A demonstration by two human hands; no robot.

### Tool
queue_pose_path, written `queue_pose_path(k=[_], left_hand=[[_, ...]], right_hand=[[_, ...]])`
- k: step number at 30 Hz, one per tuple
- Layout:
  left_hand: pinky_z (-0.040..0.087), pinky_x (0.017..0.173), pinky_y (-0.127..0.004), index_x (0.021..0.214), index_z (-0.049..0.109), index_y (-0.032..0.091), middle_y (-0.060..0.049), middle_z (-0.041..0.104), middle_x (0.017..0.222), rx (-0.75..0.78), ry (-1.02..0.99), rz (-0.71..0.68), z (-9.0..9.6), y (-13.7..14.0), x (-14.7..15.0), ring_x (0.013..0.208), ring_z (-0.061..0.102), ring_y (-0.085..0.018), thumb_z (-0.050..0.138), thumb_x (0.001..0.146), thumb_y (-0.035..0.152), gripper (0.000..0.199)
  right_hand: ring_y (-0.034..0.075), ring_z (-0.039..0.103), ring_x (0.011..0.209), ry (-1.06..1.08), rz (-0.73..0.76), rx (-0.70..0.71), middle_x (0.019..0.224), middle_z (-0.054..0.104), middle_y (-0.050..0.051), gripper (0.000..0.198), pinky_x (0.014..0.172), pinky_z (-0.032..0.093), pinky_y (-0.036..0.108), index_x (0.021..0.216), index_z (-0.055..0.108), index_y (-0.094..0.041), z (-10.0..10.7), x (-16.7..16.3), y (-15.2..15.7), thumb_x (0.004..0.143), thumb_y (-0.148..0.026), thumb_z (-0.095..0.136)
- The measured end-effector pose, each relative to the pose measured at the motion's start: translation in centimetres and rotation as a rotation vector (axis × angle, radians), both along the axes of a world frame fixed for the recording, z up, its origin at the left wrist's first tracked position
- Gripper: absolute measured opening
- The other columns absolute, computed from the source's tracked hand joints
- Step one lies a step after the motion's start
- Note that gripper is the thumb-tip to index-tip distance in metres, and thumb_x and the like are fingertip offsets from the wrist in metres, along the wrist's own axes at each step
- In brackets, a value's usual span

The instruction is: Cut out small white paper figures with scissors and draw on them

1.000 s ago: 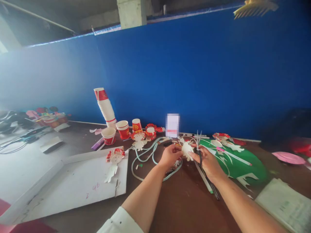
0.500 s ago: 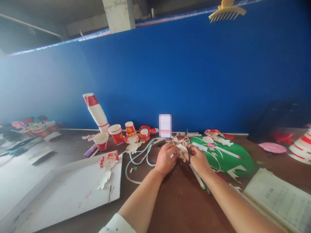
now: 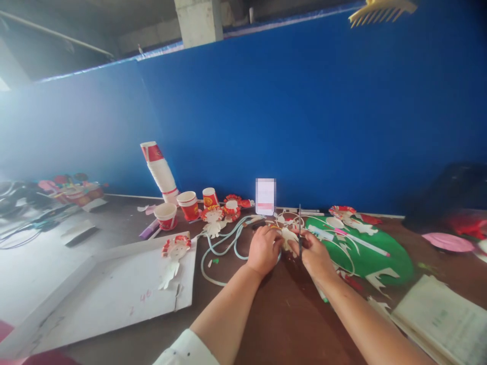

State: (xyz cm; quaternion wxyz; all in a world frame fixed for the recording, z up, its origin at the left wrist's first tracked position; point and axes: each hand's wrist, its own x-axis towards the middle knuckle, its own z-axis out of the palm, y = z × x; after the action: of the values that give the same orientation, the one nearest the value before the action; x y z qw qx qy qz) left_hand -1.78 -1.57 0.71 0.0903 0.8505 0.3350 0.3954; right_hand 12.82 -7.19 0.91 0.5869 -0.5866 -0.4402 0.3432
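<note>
From where I stand, the left hand [image 3: 264, 251] pinches a white paper cutout [image 3: 289, 235] at one edge and the right hand's [image 3: 315, 257] fingertips meet the other, probably to steady something so flimsy. The right hand also grips scissors [image 3: 300, 230], blades upward, perhaps leaving fingertips free. Between the hands, over the tabletop [image 3: 277, 324], the cutout looks pale, its outline ragged.

L arm [image 3: 227, 310] wears a white-ish sleeve [image 3: 187, 349] w/ at least 2 sm. dark dots, ending well short of wrist [image 3: 257, 268]; R forearm [image 3: 361, 310] & fingers [image 3: 272, 236] bare.
</note>
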Motion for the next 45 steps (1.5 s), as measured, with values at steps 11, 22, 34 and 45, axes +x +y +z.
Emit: queue_pose_path(k=[11,22,34,45], left_hand=[[0.044,0.085,-0.036,0.084,0.063,0.016,-0.009,0.06,0.089,-0.021,0.062,-0.072,0.1,-0.6,0.9,0.09,0.053,-0.022,0.051,0.088,0.023,0.014],[0.044,0.079,-0.033,0.079,0.061,0.017,-0.008,0.06,0.083,-0.05,-0.044,-0.134,0.3,-2.4,1.8,0.084,0.054,-0.02,0.047,0.089,0.022,0.017],[0.048,0.069,-0.027,0.105,0.062,0.016,-0.006,0.067,0.087,-0.888,-0.597,-0.197,-0.5,-1.7,2.3,0.074,0.061,-0.015,0.065,0.078,0.039,0.035],[0.04,0.061,-0.023,0.073,0.064,0.013,-0.001,0.061,0.065,-1.134,-0.822,-0.225,-0.4,-0.8,2.2,0.058,0.052,-0.009,0.075,0.063,0.033,0.025]], right_hand=[[0.021,0.066,0.072,-0.019,-0.097,-0.009,0.081,0.072,0.002,0.044,0.065,0.049,0.03,0.105,0.063,-0.02,-0.2,0.5,0.3,0.067,-0.042,0.072],[0.016,0.059,0.06,0.024,-0.313,0.092,0.076,0.07,0.001,0.052,0.054,0.044,0.026,0.109,0.062,-0.02,0.4,1.7,0.4,0.065,-0.045,0.072],[0.018,0.06,0.065,0.057,-0.266,0.091,0.074,0.067,0.002,0.047,0.058,0.046,0.027,0.108,0.06,-0.019,1.5,-0.3,-0.5,0.068,-0.04,0.07],[0.021,0.065,0.077,-0.013,-0.146,0.117,0.091,0.071,0.007,0.051,0.073,0.049,0.033,0.11,0.061,-0.016,0.7,-0.3,-0.3,0.068,-0.044,0.073]])
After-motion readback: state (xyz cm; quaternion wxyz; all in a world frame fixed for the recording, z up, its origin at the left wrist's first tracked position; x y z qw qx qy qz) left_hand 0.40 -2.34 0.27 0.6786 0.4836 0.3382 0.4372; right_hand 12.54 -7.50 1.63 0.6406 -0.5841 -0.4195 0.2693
